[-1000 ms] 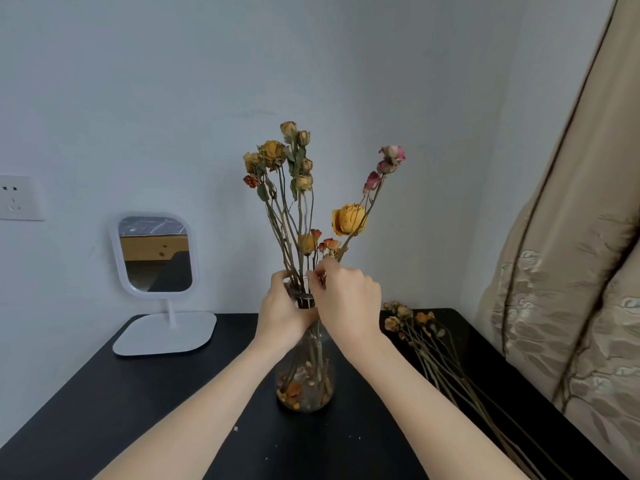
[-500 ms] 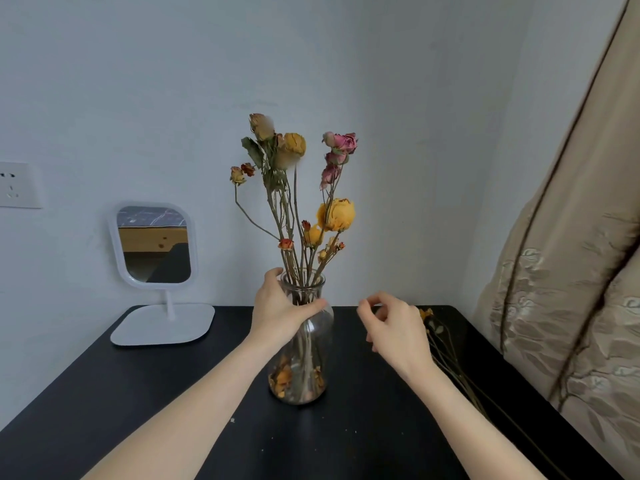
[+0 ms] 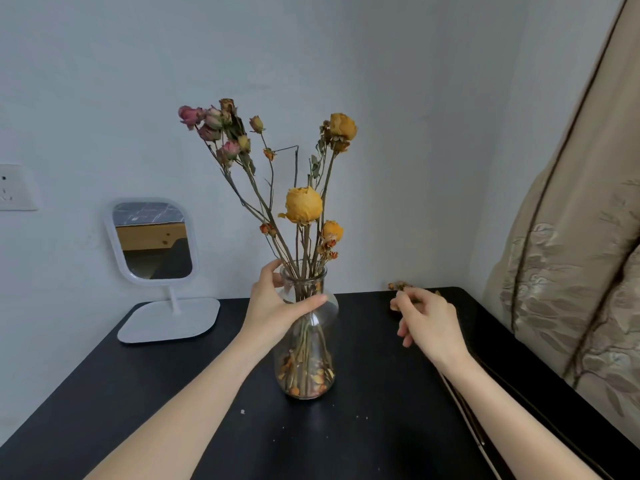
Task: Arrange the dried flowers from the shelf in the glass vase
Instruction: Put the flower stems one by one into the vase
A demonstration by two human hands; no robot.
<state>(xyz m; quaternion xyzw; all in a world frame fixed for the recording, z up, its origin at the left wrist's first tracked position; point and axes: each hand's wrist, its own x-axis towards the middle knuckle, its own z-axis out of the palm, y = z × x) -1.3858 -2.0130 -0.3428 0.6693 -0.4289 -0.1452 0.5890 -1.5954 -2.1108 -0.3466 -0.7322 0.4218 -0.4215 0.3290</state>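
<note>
left hand [image 3: 277, 306]: wraps the neck of the glass vase [image 3: 306, 358], thumb across the front and fingers [image 3: 273, 271] behind. Likely bracing it so the top-heavy bunch doesn't tip it.
glass vase: upright, mid-worktop [image 3: 173, 393], petal debris in the base.
dried flowers [image 3: 304, 204]: in the vase. Stems bunch at the narrow neck and the heads fan out left and right above it.
right hand [image 3: 427, 320]: to the right of the vase and apart from it, fingers curled above the loose flowers [image 3: 398, 285]. Can't tell if it pinches a stem.
loose flowers: far right on the worktop, stems running near-right under the forearm, within reach for feeding in.
step: probably fetching the next stem; task partly done.
risk: brittle heads will shed if snagged at the neck.
other: mirror [image 3: 152, 240] far left, curtain [image 3: 571, 271] right.
</note>
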